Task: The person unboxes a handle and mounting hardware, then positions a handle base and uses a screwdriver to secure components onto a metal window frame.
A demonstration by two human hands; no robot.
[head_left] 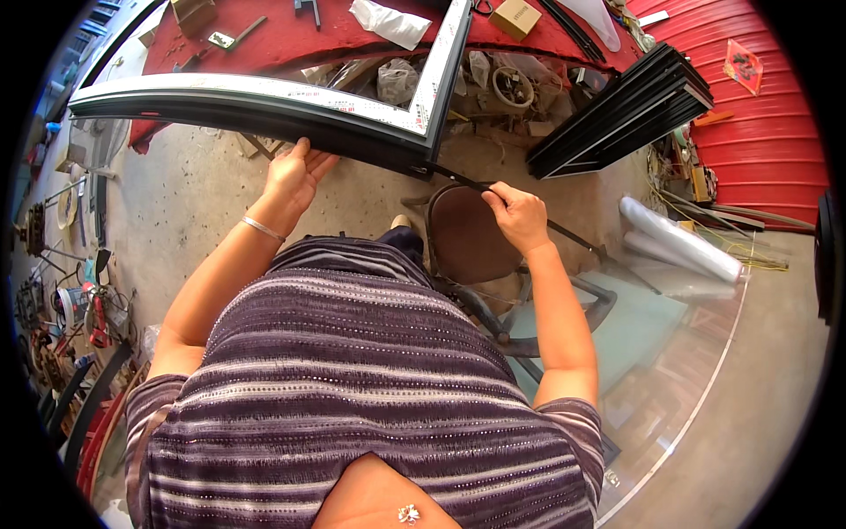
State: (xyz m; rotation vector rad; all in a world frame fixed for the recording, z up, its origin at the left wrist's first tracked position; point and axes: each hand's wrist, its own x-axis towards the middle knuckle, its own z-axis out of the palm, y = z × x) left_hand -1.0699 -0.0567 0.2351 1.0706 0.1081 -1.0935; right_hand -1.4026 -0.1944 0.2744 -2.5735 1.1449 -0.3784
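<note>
A cardboard box (515, 18) sits on red cloth (286, 44); plastic rolls (680, 238) lie right of a chair (471, 229).

The frame (264, 119) looks smooth, the red cloth (286, 44) matt.

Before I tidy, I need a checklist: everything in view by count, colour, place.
Frame: one, black and white, upper left
Strip: one, black, centre
Table: one, red, top
Profiles: several, black, upper right
Chair: one, brown, centre
Rolls: two, whitish, right
Sheet: one, pale green, lower right
Boxes: several, brown, top
Wall: one, red, right
Clutter: uncountable, mixed, left
Shirt: one, purple-striped, bottom
Left hand: one, bare, against frame
Right hand: one, bare, gripping strip
</note>
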